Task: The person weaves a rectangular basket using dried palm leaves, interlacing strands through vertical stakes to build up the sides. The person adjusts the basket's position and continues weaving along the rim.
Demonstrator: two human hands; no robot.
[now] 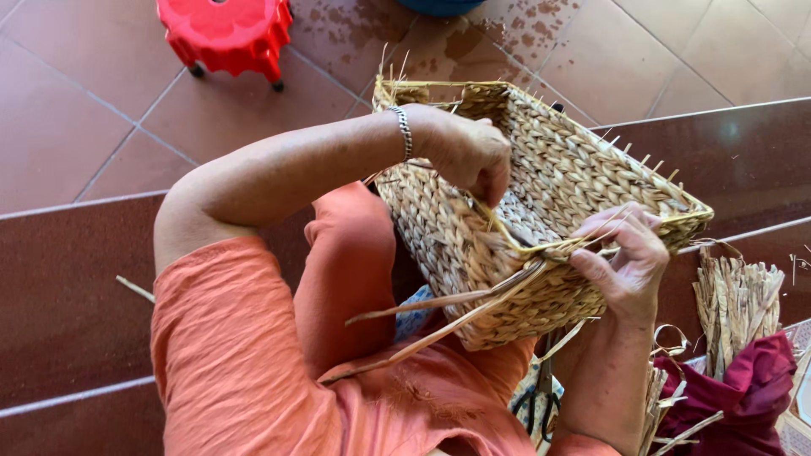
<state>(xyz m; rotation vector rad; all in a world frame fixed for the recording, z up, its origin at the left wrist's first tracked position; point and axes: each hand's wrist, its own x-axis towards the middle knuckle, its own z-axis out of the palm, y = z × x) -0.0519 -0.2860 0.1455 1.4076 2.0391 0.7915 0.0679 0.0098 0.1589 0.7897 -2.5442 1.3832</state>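
Rectangular woven straw basket [557,177] sits tilted on the lap, over orange clothing. Left hand [465,152], fingers curled, pinches a strand inside the rim; right hand [625,253] grips the near corner w/ loose pale fibre strips [439,325] trailing below.

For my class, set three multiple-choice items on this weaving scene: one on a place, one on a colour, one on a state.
1. Where is the stool?
A. on the tiled floor, beyond the basket
B. inside the basket
C. on the lap

2. What colour is the stool?
A. blue
B. red
C. green

3. How is the basket's rim?
A. closed by a lid
B. unfinished, loose strands sticking out
C. painted

Answers: 1 A, it stands on floor tiles; 2 B, it is bright red; 3 B, the left hand and right hand grip strands at the rim.
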